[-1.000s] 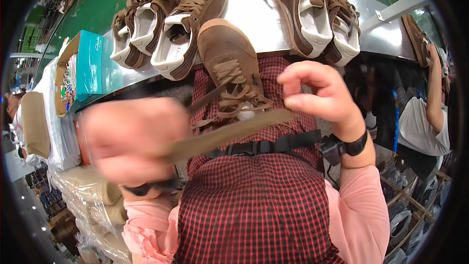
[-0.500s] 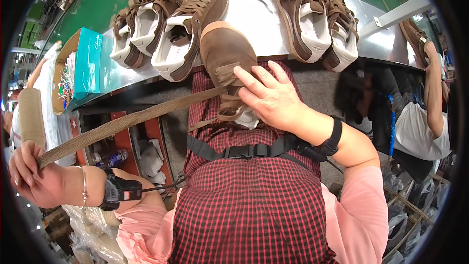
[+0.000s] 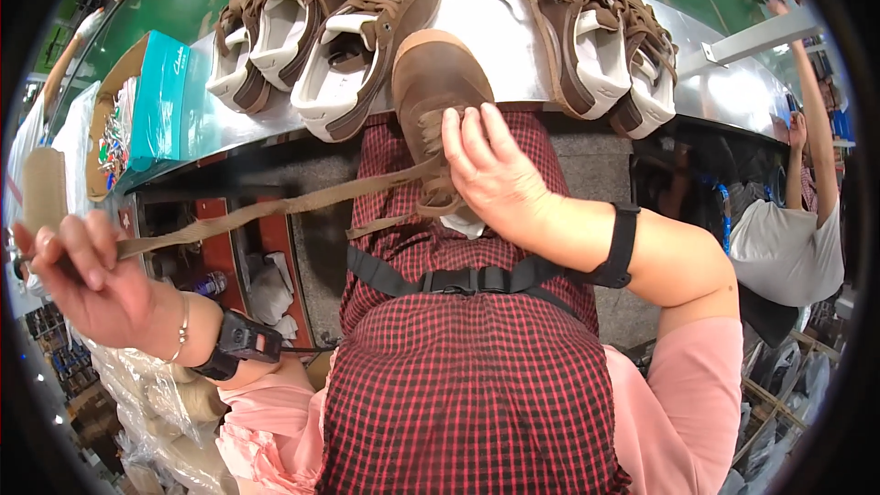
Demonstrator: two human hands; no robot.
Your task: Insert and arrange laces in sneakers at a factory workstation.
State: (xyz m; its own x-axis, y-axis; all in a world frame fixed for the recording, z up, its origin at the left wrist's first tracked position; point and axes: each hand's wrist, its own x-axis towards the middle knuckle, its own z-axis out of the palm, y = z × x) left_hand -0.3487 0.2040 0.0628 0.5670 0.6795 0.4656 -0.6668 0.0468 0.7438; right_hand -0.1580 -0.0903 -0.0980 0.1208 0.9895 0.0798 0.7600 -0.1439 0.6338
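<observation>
A brown shoe (image 3: 440, 73) rests against the table's near edge above my lap, its toe pointing away from me. My right hand (image 3: 500, 170) grips it from the right side, with the fingers over the lacing and tongue. From its eyelets a long flat brown shoelace (image 3: 275, 210) runs out to the left. Far out on that side, my left hand (image 3: 96, 280) pinches the lace between thumb and fingers, palm turned partly up; its far end is hidden there. The lace sags slightly. A shorter loose lace end hangs below the shoe.
On the metal-edged green table (image 3: 724, 96), several brown-and-white shoes (image 3: 344, 60) stand left and right of a white sheet (image 3: 486, 32). A teal box (image 3: 160, 101) of small items sits at the left edge. A metal bar (image 3: 761, 37) crosses at right, near a co-worker in grey (image 3: 788, 247).
My left hand has risen slightly and turned, with its fingers lifting. The lace has gone from taut to a little slack. The shoe and my right hand have shifted slightly right in view.
</observation>
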